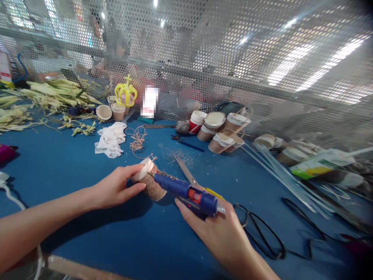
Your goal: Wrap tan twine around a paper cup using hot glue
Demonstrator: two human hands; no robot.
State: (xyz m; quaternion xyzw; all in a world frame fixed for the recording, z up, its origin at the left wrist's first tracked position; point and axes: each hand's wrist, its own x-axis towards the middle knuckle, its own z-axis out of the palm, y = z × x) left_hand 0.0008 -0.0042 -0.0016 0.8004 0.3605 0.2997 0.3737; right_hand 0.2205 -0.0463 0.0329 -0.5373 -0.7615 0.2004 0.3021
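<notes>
My left hand (121, 184) grips a small cup (153, 187) wound with brown twine and tilted on its side, with a white band at its rim. A blue hot glue gun (175, 184) is in my right hand (214, 225), its nozzle at the cup's wall near the rim; whether it touches I cannot tell. A clear glue stick (220, 209) pokes out of the gun's back. Loose twine (137, 138) runs from a tangle to the cup. Behind the gun lie scissors (186, 171), their yellow handles partly hidden by it.
Twine-wrapped cups (220, 142) stand at the back, beside pliers (188, 144). Clear glue sticks (287, 175) and a black cord (262, 233) lie right. Crumpled white cloth (110, 139), dried husks (58, 95) and a yellow crown (126, 93) are left. A perforated metal screen (186, 50) closes the back.
</notes>
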